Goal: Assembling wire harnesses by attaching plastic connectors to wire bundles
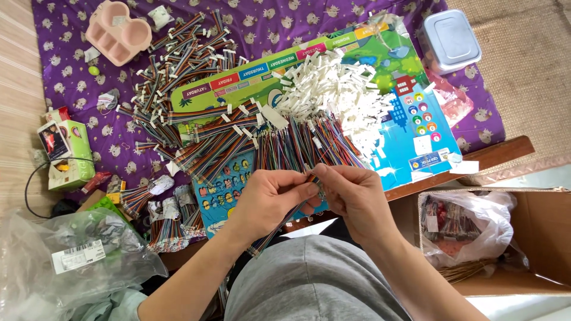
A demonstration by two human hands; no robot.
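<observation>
- Far left of left hand: clear bag (71,261), green box (74,154).
- Up-left of it: pink tray (118,32) and loose cables (190,59) on purple cloth (65,77).
- Left hand (270,199): fingers pinched shut on ribbon cable (312,178), tail hanging below toward lap.
- Just above both hands: cable bundle (303,145) with white connectors (333,89), on board (410,125).
- Right hand (357,193): fingertips closed on same ribbon cable, touching left.
- Right of it: carton (547,238); far above, lidded tub (450,38).
</observation>
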